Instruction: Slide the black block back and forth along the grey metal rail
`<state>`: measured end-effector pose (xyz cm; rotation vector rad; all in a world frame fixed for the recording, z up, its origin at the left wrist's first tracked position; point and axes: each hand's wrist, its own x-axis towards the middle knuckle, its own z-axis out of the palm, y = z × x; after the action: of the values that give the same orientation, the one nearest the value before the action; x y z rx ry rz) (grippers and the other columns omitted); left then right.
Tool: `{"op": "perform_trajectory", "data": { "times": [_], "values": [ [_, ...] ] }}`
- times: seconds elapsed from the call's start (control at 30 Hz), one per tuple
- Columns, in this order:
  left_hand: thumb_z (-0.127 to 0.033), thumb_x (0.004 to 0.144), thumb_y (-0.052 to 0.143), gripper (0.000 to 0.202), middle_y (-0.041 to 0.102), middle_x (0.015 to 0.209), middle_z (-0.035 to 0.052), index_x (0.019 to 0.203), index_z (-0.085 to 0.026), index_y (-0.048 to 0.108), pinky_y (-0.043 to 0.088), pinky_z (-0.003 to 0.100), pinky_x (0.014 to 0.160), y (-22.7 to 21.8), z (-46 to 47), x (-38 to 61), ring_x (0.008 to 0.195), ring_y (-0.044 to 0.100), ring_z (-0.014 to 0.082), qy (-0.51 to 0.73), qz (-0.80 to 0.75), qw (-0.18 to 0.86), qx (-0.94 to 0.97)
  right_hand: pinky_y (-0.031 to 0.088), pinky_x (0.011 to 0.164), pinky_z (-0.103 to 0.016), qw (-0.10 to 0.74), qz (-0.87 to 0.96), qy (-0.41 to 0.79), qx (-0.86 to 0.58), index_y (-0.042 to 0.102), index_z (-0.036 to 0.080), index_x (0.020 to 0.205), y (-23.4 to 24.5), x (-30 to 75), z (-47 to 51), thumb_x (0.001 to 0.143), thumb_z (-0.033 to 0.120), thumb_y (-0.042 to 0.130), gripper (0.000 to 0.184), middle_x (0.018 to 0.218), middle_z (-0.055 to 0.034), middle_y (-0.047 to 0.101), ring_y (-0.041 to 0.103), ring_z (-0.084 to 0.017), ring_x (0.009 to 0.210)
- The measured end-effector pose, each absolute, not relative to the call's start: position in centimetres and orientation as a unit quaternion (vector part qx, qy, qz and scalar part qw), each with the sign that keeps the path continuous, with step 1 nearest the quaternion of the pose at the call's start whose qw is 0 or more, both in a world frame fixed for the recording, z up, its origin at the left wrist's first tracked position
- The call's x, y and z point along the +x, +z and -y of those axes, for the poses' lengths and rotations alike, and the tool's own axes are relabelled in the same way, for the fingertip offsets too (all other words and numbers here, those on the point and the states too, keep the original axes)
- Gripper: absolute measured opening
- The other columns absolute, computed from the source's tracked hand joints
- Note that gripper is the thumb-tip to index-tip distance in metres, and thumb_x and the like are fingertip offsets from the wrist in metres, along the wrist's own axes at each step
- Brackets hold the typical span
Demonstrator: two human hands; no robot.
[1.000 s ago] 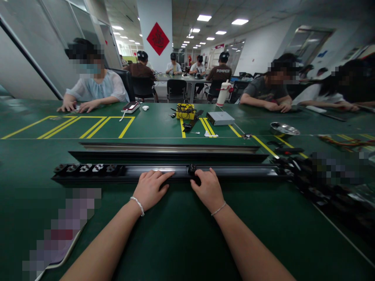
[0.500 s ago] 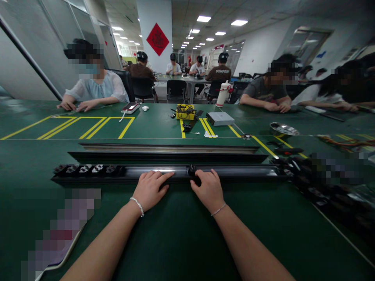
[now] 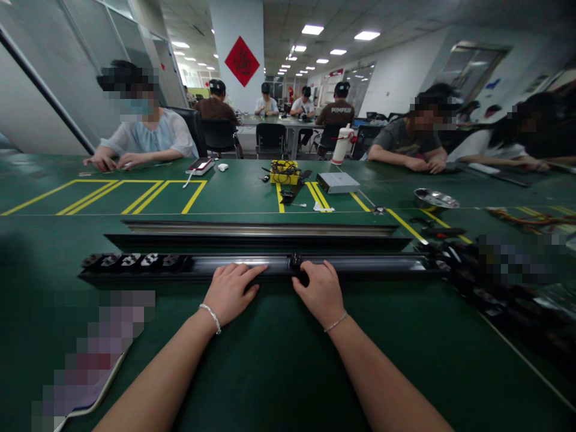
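A long black metal channel [image 3: 382,264] lies crosswise in front of me on the green table. Several black socket modules [image 3: 150,260] with metal contacts sit side by side in its left end. One more black socket module [image 3: 295,261] is in the channel near the middle, apart from the others. My right hand [image 3: 318,287] curls its thumb and fingers round the right and near sides of this single module. My left hand [image 3: 231,289] rests on the channel's near edge, fingers stretched out and index pointing right, with nothing in it.
Behind the channel lie two more long black rails [image 3: 256,242]. A heap of dark parts [image 3: 490,294] is at the right, and a blurred-out flat item [image 3: 96,360] at the left. Farther back are a yellow box with cables [image 3: 285,173], a grey box [image 3: 338,182], a metal bowl [image 3: 435,198] and seated people.
My hands and the channel have hardly moved. Across the table at the left, a masked person's hands have shifted slightly.
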<state>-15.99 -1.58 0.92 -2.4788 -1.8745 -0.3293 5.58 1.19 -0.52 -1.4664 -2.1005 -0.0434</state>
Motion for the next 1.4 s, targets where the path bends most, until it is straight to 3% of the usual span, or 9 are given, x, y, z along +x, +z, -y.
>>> {"op": "perform_trajectory", "data": {
  "times": [0.47,0.73,0.8,0.9,0.97,1.07,1.2,1.4],
  "values": [
    [-0.035,0.081,0.043,0.043,0.059,0.095,0.0011,0.124,-0.037,0.041,0.031,0.036,0.079,0.8,1.6,-15.9,0.090,0.048,0.0191,-0.107,0.602,0.016,-0.791,0.028,0.092,-0.035,0.302,0.779,-0.015,-0.549,0.055,0.021,0.084,-0.5,5.5,-1.2,0.074,0.030,0.052,0.014,0.072,-0.0005,0.060,0.054,-0.016,0.074],
    [-0.034,0.081,0.044,0.043,0.059,0.095,0.0004,0.123,-0.036,0.042,0.032,0.035,0.080,0.8,1.7,-15.9,0.090,0.048,0.0187,-0.114,0.600,0.014,-0.792,0.027,0.096,-0.039,0.333,0.775,0.011,-0.537,0.046,0.020,0.119,-0.7,5.5,-1.0,0.077,0.032,0.051,0.044,0.101,-0.0060,0.062,0.055,-0.019,0.093],
    [-0.034,0.081,0.044,0.043,0.059,0.095,0.0005,0.124,-0.037,0.042,0.032,0.035,0.080,0.8,1.7,-15.9,0.090,0.048,0.0188,-0.112,0.603,0.013,-0.790,0.025,0.097,-0.041,0.316,0.782,-0.002,-0.536,0.040,0.025,0.126,-0.5,5.4,-0.9,0.080,0.033,0.048,0.048,0.119,-0.0078,0.054,0.051,-0.020,0.104],
    [-0.034,0.081,0.044,0.043,0.059,0.095,0.0005,0.124,-0.037,0.042,0.032,0.035,0.080,0.8,1.6,-15.9,0.091,0.048,0.0190,-0.110,0.605,0.014,-0.788,0.023,0.098,-0.045,0.274,0.796,-0.025,-0.539,0.037,0.036,0.129,-0.2,5.2,-0.5,0.082,0.036,0.047,0.048,0.140,-0.0069,0.030,0.041,-0.023,0.117],
    [-0.033,0.081,0.043,0.043,0.059,0.094,0.0004,0.124,-0.037,0.042,0.032,0.035,0.080,0.8,1.6,-15.8,0.091,0.049,0.0190,-0.111,0.604,0.015,-0.789,0.022,0.098,-0.048,0.252,0.803,-0.031,-0.538,0.036,0.041,0.128,-0.1,5.0,-0.3,0.082,0.040,0.046,0.047,0.145,-0.0052,0.017,0.034,-0.025,0.123],
    [-0.033,0.081,0.043,0.042,0.059,0.093,0.0004,0.123,-0.036,0.044,0.033,0.036,0.079,0.8,1.6,-15.9,0.090,0.049,0.0191,-0.110,0.604,0.018,-0.789,0.018,0.099,-0.051,0.227,0.809,-0.037,-0.542,0.036,0.044,0.127,-0.2,4.6,0.0,0.082,0.046,0.044,0.046,0.147,-0.0022,0.009,0.026,-0.029,0.127],
    [-0.032,0.080,0.044,0.041,0.061,0.097,0.0006,0.121,-0.036,0.045,0.035,0.037,0.080,0.3,1.6,-15.9,0.092,0.051,0.0196,-0.121,0.606,0.031,-0.785,0.012,0.101,-0.052,0.200,0.811,-0.039,-0.549,0.037,0.043,0.127,-0.8,4.3,0.0,0.081,0.051,0.042,0.047,0.146,-0.0028,0.016,0.019,-0.030,0.130],
    [-0.035,0.081,0.043,0.042,0.046,0.131,0.0004,0.122,-0.032,0.045,0.029,0.043,0.097,-0.4,1.7,-15.4,0.118,0.040,0.0223,-0.167,0.602,0.086,-0.776,0.007,0.102,-0.051,0.187,0.808,-0.032,-0.558,0.040,0.040,0.126,-0.9,4.1,0.0,0.078,0.050,0.048,0.050,0.143,-0.0034,0.025,0.017,-0.028,0.130]
  ]
}}
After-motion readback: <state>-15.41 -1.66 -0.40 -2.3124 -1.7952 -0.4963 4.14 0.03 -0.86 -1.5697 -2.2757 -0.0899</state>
